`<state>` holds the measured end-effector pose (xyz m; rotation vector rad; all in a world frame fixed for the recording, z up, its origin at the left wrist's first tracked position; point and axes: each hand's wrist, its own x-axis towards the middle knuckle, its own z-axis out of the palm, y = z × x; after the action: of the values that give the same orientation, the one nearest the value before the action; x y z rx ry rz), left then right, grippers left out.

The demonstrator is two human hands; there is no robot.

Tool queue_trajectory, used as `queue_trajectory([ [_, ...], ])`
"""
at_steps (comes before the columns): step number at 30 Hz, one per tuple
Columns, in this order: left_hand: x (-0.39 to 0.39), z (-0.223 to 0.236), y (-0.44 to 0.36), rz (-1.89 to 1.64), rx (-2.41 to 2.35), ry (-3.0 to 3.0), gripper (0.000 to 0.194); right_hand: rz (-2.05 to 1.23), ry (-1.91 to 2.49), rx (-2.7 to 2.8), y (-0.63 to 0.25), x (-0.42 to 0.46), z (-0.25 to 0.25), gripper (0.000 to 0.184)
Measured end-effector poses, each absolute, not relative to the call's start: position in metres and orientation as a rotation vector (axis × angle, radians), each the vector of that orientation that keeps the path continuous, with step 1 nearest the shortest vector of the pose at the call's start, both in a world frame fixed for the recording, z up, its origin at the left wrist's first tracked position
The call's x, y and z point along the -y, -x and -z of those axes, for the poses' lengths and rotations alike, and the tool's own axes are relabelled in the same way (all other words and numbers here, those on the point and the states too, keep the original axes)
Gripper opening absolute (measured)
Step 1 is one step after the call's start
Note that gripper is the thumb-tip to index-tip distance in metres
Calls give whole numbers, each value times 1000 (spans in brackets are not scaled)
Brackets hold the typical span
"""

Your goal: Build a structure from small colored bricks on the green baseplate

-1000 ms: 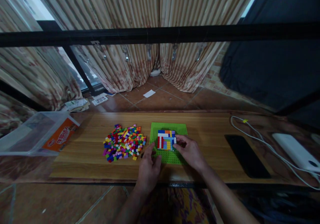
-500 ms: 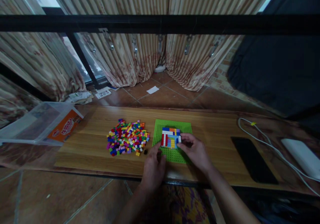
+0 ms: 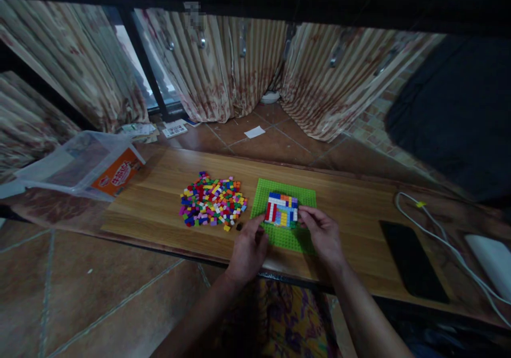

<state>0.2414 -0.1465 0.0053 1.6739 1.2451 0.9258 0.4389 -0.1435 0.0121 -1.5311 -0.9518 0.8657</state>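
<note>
The bin [image 3: 118, 174] stands at the left end of the surface [image 3: 359, 227]; right of it lie the brick pile [image 3: 212, 201], then the baseplate [image 3: 284, 240] bearing the brick build [image 3: 281, 209]. The left hand [image 3: 248, 249] is at the build's near left corner, the right hand [image 3: 324, 236] at its right side. Farther right lie the phone [image 3: 414, 262] and cable [image 3: 462, 263]. Behind the surface, paper [image 3: 254, 132] lies on the floor [image 3: 275, 148].

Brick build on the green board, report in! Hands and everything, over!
Left hand by the brick build's left side; right hand at its right edge. Build on green board. Loose bricks heaped left of the board.
</note>
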Motion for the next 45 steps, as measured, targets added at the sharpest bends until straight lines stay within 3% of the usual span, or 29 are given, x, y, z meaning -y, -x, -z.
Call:
queue_trajectory([
  [15, 147, -6, -241, -912, -1219, -1690, 46, -1044, 1502, 594, -432, 132, -12, 38],
  [37, 148, -3, -238, -936, -1203, -1789, 48, -1054, 1505, 691, -435, 135, -9, 47],
  [45, 149, -2, -236, -915, -1207, -1762, 45, -807, 1535, 719, -435, 165, -7, 44],
])
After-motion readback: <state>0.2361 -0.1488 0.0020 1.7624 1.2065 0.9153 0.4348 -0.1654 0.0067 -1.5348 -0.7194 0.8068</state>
